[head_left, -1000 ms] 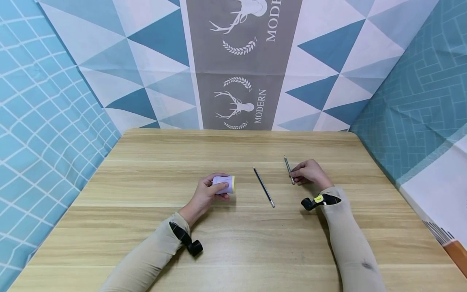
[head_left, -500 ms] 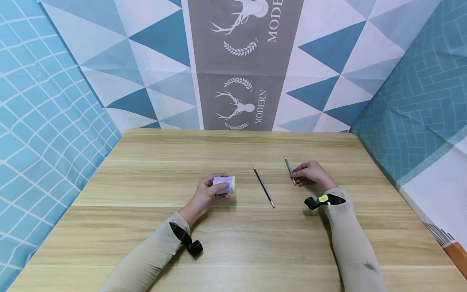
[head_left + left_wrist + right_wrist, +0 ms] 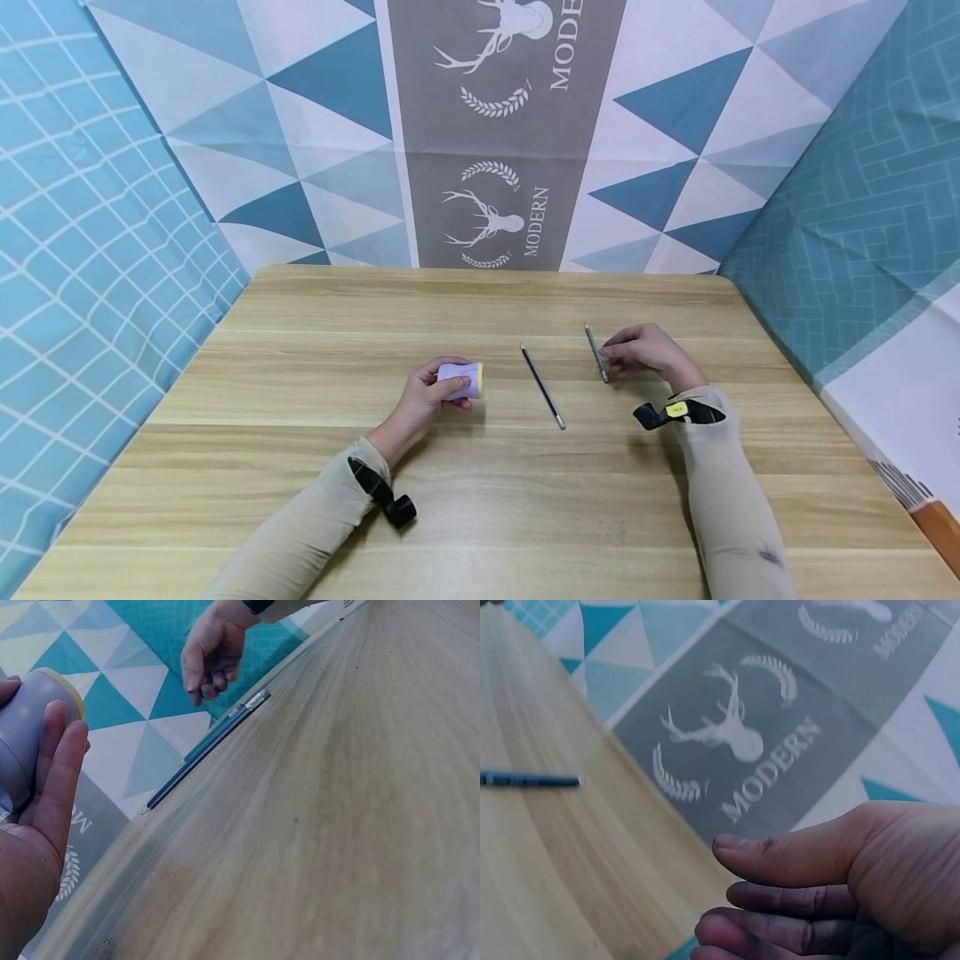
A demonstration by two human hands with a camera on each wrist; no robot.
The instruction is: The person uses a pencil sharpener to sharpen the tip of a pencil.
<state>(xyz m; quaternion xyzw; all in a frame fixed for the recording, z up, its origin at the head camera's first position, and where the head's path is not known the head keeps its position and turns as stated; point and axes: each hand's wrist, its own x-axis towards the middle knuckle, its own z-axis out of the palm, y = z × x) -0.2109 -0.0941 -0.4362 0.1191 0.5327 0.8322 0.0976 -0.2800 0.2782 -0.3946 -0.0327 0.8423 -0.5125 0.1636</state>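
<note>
Right hand (image 3: 647, 351) shifted slightly right, now just above green pencil (image 3: 596, 353), fingers loosely curled, holding nothing; left hand (image 3: 422, 402) still grips purple yellow-rimmed cylinder (image 3: 456, 381).

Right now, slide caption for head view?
Left hand holding lilac, yellow-edged object; right hand beside green pencil; dark pencil between hands.

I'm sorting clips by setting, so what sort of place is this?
Probably a makeshift indoor recording corner: a wood-grain table is bordered by creased, patterned sheets at the left, back and right, and the person wears small black cameras on both wrists.
</note>
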